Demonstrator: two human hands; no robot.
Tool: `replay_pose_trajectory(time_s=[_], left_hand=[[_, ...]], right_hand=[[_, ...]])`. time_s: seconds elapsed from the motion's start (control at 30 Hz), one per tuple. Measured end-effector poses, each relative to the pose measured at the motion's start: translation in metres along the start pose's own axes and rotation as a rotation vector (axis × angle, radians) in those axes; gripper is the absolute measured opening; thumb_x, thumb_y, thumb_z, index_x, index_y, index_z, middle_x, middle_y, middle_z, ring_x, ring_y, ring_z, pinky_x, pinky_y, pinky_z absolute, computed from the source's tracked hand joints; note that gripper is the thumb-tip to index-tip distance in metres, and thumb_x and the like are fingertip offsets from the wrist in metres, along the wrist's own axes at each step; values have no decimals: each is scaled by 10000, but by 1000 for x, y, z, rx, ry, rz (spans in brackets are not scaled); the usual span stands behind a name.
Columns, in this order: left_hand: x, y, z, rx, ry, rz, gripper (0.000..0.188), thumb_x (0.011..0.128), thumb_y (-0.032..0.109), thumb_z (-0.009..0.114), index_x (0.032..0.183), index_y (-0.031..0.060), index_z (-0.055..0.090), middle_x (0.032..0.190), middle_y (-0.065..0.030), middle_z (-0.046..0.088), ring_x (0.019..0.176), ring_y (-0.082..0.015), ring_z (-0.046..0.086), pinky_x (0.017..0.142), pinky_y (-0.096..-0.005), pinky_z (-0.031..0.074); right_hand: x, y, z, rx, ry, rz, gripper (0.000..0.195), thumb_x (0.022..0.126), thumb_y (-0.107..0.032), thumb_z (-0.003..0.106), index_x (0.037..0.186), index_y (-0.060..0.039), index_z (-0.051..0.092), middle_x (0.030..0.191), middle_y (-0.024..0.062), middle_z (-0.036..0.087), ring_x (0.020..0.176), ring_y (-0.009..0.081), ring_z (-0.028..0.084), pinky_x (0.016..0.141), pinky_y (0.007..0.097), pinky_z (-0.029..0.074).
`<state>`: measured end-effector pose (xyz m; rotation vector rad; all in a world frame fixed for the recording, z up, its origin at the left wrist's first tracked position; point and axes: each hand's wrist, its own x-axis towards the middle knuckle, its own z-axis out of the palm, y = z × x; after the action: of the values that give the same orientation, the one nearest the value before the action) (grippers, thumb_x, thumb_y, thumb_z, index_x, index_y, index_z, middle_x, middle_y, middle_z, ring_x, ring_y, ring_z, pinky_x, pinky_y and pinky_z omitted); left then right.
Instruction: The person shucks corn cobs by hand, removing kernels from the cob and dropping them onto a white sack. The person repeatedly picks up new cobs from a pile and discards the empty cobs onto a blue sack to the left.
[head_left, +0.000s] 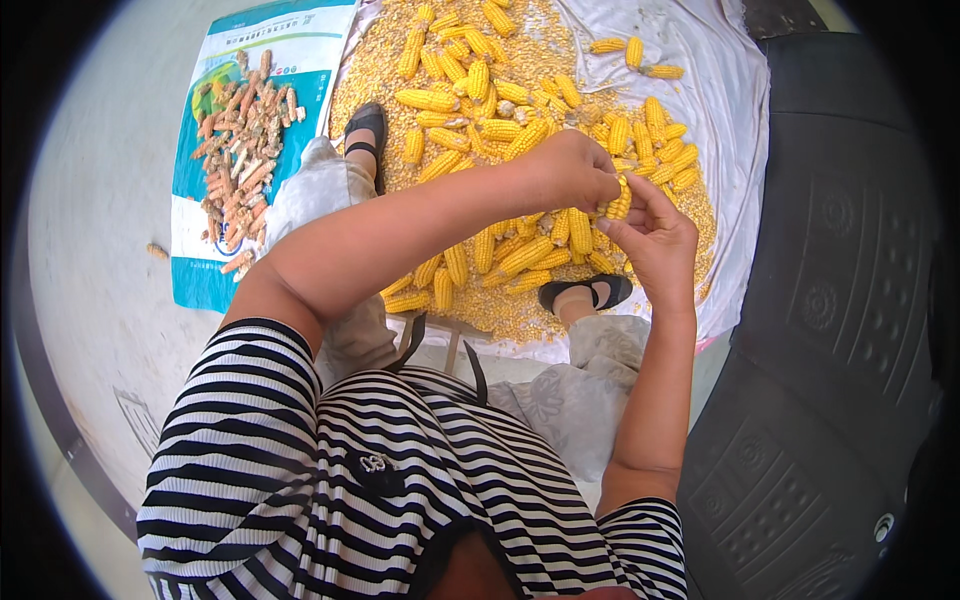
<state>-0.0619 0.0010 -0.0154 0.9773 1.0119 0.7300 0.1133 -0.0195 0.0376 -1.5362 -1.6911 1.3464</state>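
Observation:
Both my hands are on one small yellow corn ear (619, 198), right of centre. My left hand (576, 171) reaches across from the left and grips its left side. From the right, my right hand (654, 225) holds it between thumb and fingers. Below and around the hands lie many yellow corn ears (525, 256) on a broad spread of loose kernels (517, 313). The kernels cover much of a pale cloth (739, 225). How many kernels are off the held ear is hidden by the fingers.
At the left, stripped corncobs (244, 161) are heaped on a teal and white printed sack (196, 283). One small cob piece (157, 250) lies on the pale floor (97, 225). Black shoes (585, 294) stand among the kernels. A dark embossed panel (817, 247) borders the cloth on the right.

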Motion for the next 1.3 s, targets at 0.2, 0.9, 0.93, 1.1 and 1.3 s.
replay_pose_trajectory(time_s=[0.2,0.9,0.93,1.1,1.3], left_hand=[[0,-5,6,183,71,-36,243,769,177,603,814,-48,686,666,-108,655,590,-172,630,571,-307,515],[-4,-1,1,33,-60,-35,184,834,123,576,910,-37,624,736,-85,638,636,-148,636,576,-274,533],[-4,-2,1,-16,-46,-27,179,837,120,572,911,-35,624,749,-86,641,647,-150,639,581,-274,534],[-4,8,-4,-228,-115,-138,207,880,152,573,974,-23,629,843,-87,655,697,-151,643,619,-268,538],[-4,5,-4,-226,-130,-110,242,898,192,573,1005,-16,633,864,-85,648,709,-148,641,626,-262,537]], right_hand=[[2,12,4,-215,-17,24,520,714,64,748,1210,0,608,888,31,673,760,59,612,693,211,522],[0,5,0,192,-71,82,540,744,117,702,1254,80,528,1046,122,672,887,132,663,770,246,551],[1,3,-2,259,-75,77,541,746,120,699,1257,82,524,1054,125,670,896,136,664,778,248,551],[-1,2,-5,319,-58,55,544,746,132,692,1259,86,517,1074,134,664,933,153,661,812,260,547],[-2,7,-7,366,-81,54,551,736,140,695,1256,80,522,1090,139,656,944,162,656,821,264,544]])
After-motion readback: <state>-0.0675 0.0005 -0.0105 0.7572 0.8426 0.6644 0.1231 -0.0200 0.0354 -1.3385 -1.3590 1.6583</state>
